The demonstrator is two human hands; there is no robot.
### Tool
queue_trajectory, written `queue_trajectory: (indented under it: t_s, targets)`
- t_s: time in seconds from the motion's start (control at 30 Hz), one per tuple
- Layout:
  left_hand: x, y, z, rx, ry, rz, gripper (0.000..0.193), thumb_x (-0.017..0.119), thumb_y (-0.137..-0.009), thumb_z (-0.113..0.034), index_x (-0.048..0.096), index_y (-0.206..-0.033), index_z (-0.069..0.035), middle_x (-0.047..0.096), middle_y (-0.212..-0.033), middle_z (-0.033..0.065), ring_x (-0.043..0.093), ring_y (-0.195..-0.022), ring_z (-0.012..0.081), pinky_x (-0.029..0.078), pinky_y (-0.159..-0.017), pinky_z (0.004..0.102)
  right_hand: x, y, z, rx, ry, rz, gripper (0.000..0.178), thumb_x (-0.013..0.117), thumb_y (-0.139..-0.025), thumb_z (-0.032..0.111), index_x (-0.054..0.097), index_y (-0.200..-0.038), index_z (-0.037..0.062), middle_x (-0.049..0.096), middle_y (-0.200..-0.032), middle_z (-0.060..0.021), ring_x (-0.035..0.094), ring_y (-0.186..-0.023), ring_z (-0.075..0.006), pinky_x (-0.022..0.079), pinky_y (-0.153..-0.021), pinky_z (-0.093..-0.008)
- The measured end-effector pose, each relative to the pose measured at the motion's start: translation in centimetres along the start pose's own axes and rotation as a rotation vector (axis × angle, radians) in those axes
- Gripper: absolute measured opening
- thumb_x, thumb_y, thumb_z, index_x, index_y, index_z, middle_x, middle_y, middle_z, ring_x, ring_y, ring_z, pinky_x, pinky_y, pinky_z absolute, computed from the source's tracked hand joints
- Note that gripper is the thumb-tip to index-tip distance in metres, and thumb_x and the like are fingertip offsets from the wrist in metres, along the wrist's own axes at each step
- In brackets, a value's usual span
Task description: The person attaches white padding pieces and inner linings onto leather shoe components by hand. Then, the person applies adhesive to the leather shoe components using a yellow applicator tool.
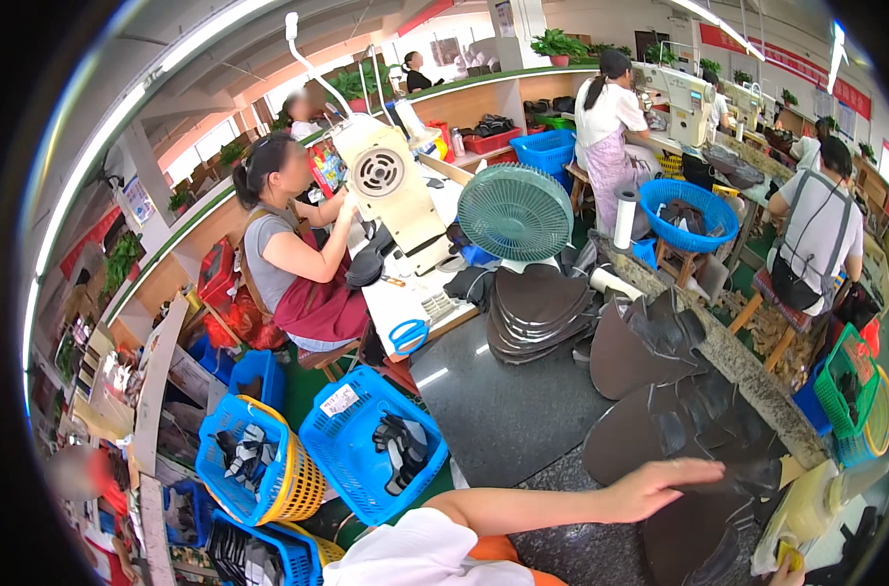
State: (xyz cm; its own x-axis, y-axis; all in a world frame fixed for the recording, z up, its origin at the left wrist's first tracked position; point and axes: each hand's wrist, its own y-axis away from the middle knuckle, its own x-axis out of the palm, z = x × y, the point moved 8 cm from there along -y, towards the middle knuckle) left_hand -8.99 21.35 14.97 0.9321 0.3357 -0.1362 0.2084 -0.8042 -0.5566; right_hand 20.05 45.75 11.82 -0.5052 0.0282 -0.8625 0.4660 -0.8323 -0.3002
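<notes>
My left hand reaches across the worktable with its fingers stretched out flat. It is over dark brown, sheet-like cut pieces, which have black parts lying along one edge. Whether the palm touches them I cannot tell. At the lower right edge, my right hand shows only in part, its fingers closed on a small yellow thing. Right beside it stands a cream-coloured container with a pale, pointed top. More brown pieces are spread farther up the table, next to a thick stack.
A black board covers the table's left part. Blue baskets with black parts stand left of it. A green fan, blue-handled scissors and a sewing machine are beyond. A rough ledge borders the right. Several people sit nearby.
</notes>
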Motion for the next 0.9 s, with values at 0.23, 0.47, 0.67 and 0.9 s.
queue_trajectory:
  t_s: [0.23, 0.47, 0.67, 0.9]
  targets:
    - [-12.0, 4.8, -1.6, 0.179, -1.235, -0.254, 0.052, 0.065, -0.084, -0.027, 0.057, -0.132, -0.01, 0.046, -0.143, 0.0184, 0.04, -0.136, 0.0381, 0.022, -0.114, 0.0577, -3.7, 0.8, 1.6, 0.028, -0.025, -0.168, 0.024, 0.06, -0.095, 0.019, 0.072, -0.104, -0.0009, 0.072, -0.098, -0.0162, 0.069, -0.081, -0.0289, 0.054, -0.073, -0.0359]
    - [6.4, 4.0, 1.1, 0.146, -0.657, 0.437, 0.09, 0.082, -0.059, -0.043, 0.048, -0.136, -0.012, 0.028, -0.15, 0.0229, 0.016, -0.143, 0.0471, 0.018, -0.113, 0.0634, -3.0, 3.1, -0.9, 0.015, 0.027, -0.167, 0.022, 0.063, -0.093, 0.015, 0.071, -0.103, -0.0035, 0.071, -0.094, -0.0185, 0.069, -0.082, -0.0288, 0.054, -0.073, -0.0361]
    - [10.4, 2.6, 3.0, 0.311, -0.592, 0.611, 0.068, 0.082, -0.055, -0.042, 0.062, -0.116, -0.018, 0.05, -0.127, 0.0115, 0.037, -0.13, 0.0423, 0.03, -0.109, 0.0607, 0.1, 5.0, -9.9, 0.296, -0.48, -0.237, 0.041, 0.055, -0.098, 0.012, 0.05, -0.139, 0.0095, 0.064, -0.118, -0.0115, 0.063, -0.1, -0.0172, 0.055, -0.075, -0.0286]
    - [10.3, 1.7, 5.6, 0.143, -0.699, 0.719, 0.074, 0.084, -0.06, -0.037, 0.058, -0.128, -0.024, 0.047, -0.139, 0.0053, 0.036, -0.137, 0.0339, 0.031, -0.108, 0.0513, 1.5, 3.9, 0.5, 0.459, -1.132, 0.18, 0.034, 0.061, -0.091, 0.009, 0.058, -0.123, -0.002, 0.068, -0.093, -0.0099, 0.064, -0.061, -0.0136, 0.055, -0.054, -0.0254]
